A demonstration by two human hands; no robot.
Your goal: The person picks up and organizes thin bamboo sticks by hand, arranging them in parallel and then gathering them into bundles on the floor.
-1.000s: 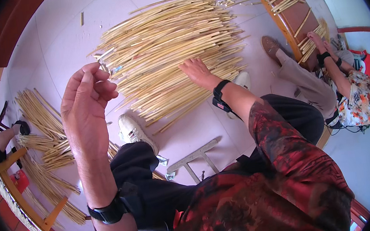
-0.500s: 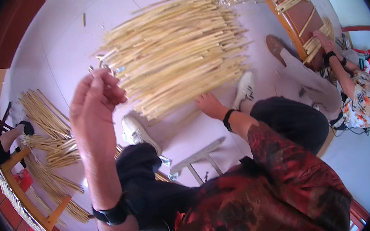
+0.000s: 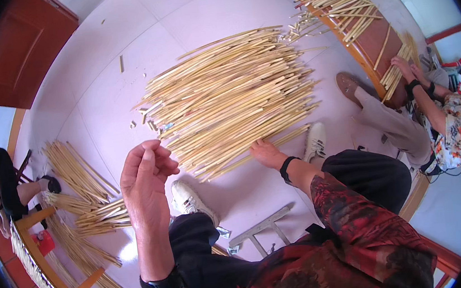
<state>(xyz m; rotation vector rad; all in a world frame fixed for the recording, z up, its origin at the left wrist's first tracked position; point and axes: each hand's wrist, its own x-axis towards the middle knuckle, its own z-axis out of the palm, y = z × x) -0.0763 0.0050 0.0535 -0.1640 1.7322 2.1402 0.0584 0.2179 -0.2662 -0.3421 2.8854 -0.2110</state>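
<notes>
A broad layer of pale yellow sticks (image 3: 232, 104) lies on the floor in front of me, mostly side by side. At its near edge my right hand (image 3: 268, 154) is closed around a stick (image 3: 295, 133) that points out to the right, slightly apart from the layer. My left hand (image 3: 146, 167) hovers by the layer's near left corner, fingers curled and thumb against the index finger. Whatever it may hold is hidden. Short cut pieces (image 3: 145, 117) lie beside the layer's left end.
More stick bundles (image 3: 79, 171) lie on the floor at left, near a wooden frame (image 3: 37, 220) and a seated person. At right, another person handles sticks on a brown bench (image 3: 366, 45). My shoes (image 3: 190, 197) flank the near edge; a grey metal stand (image 3: 264, 227) sits between my legs.
The whole view has shifted, so the layer and both hands appear lower and slightly to the right. My left hand stays curled; my right hand remains at the near edge.
</notes>
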